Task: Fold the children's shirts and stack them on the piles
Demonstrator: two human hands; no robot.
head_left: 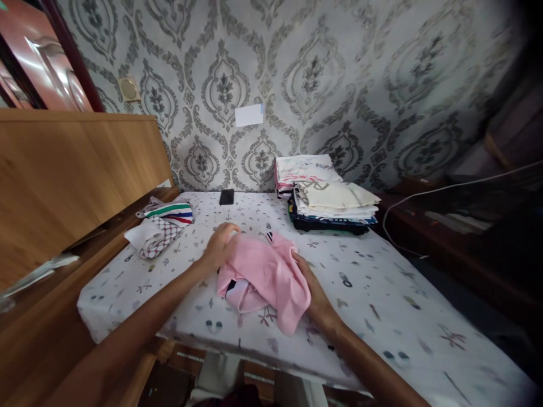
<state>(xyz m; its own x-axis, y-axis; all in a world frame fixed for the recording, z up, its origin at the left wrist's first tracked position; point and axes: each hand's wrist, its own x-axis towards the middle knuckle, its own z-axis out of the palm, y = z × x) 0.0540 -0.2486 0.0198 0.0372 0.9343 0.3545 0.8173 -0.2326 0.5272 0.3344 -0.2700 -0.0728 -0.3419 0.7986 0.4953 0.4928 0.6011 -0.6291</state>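
A crumpled pink shirt (pixel 271 271) with dark-and-white striped trim lies bunched on the cloth-covered table in front of me. My left hand (pixel 219 247) is at its upper left edge, fingers curled against the fabric and somewhat blurred. On the opposite side, my right hand (pixel 313 291) grips the shirt's right edge, with the thumb on top and the other fingers partly hidden behind the cloth.
A stack of folded clothes (pixel 335 198) stands at the back right, another folded pile (pixel 307 168) behind it. Rumpled striped and checked clothes (pixel 159 230) lie at the left. A black phone (pixel 227 196) rests near the wall. Wooden furniture (pixel 80 181) borders the left; a white cable (pixel 458 183) hangs right.
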